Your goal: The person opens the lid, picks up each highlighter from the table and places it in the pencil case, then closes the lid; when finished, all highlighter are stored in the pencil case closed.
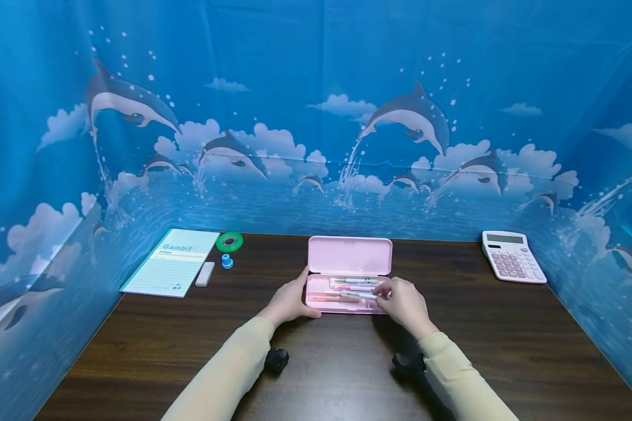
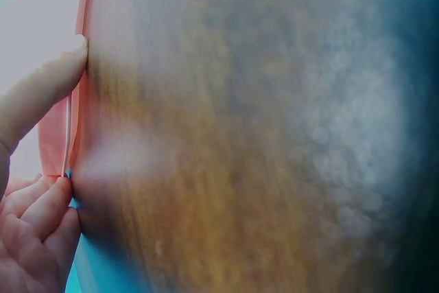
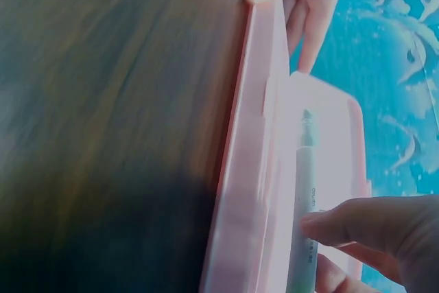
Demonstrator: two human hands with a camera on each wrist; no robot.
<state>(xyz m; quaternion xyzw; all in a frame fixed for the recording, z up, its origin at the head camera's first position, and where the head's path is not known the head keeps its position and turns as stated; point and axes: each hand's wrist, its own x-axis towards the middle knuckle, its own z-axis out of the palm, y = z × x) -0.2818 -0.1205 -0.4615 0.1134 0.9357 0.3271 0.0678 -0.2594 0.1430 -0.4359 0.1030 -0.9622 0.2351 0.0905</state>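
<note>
An open pink pencil case (image 1: 350, 255) lies on the table with its lid tipped back. Several pens (image 1: 334, 297) lie side by side in its lower half. At the case's left end, my left hand (image 1: 291, 297) grips it, thumb by the near corner and fingers farther back. The left wrist view shows that thumb (image 2: 51, 77) on the pink edge. My right hand (image 1: 402, 302) pinches a pale pen (image 3: 306, 183) between thumb and fingers, over the case's right side. The pen lies lengthwise along the case, with small print on its barrel.
At the back left are a notepad (image 1: 171, 263), a white eraser (image 1: 205, 274), a small blue object (image 1: 227, 261) and a green ring-shaped object (image 1: 229, 242). A calculator (image 1: 513, 257) lies at the back right. A blue dolphin-print curtain (image 1: 295, 88) borders the table (image 1: 342, 368).
</note>
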